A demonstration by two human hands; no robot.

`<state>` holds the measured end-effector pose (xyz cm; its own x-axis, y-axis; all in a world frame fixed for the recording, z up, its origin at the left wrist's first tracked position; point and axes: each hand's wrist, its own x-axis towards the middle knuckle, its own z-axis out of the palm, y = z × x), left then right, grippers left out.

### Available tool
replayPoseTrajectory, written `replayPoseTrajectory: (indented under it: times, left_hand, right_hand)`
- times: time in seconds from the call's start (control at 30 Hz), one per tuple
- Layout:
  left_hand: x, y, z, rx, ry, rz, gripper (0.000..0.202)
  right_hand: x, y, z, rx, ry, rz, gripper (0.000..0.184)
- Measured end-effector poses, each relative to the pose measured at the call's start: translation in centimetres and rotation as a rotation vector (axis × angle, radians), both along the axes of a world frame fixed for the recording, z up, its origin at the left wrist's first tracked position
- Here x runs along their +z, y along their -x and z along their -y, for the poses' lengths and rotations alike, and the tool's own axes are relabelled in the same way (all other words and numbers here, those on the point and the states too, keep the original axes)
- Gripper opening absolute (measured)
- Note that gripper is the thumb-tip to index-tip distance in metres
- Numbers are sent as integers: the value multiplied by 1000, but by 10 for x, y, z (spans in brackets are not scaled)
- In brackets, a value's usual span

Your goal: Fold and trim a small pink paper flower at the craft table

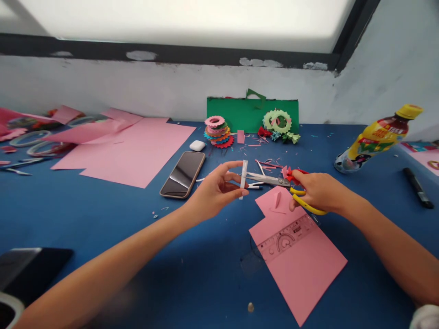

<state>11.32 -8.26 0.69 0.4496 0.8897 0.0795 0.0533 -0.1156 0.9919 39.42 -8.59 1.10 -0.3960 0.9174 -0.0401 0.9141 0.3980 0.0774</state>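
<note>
My left hand (216,189) pinches a narrow white paper strip (243,176) upright between thumb and fingertips. My right hand (317,191) grips yellow-handled scissors (274,180), whose blades point left and close on the strip. Small red paper bits are tucked in the right hand too. Below the hands lies a pink paper sheet (302,269) with a clear ruler stencil (286,237) on it and a small folded flap (277,199).
On the blue table (103,219) lie a phone (183,174), a white earbud case (197,145), large pink sheets (132,148), tape rolls (29,138), stacked paper wreaths (218,131), a green card (252,114), a bottle (375,139) and a black marker (417,187).
</note>
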Motion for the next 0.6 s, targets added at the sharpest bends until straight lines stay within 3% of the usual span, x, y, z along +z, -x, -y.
replayPoseTrajectory:
  times: [0.17, 0.43, 0.6]
  left_hand:
    - [1, 2, 0, -32, 4, -11, 58]
    - [0, 6, 1, -200, -21, -121, 48]
    - [1, 5, 3, -214, -13, -157, 40]
  right_hand:
    - [-1, 4, 3, 7, -51, 28, 54]
    - [-2, 9, 9, 28, -89, 77, 52]
    - [-1, 11, 10, 10, -104, 92, 62]
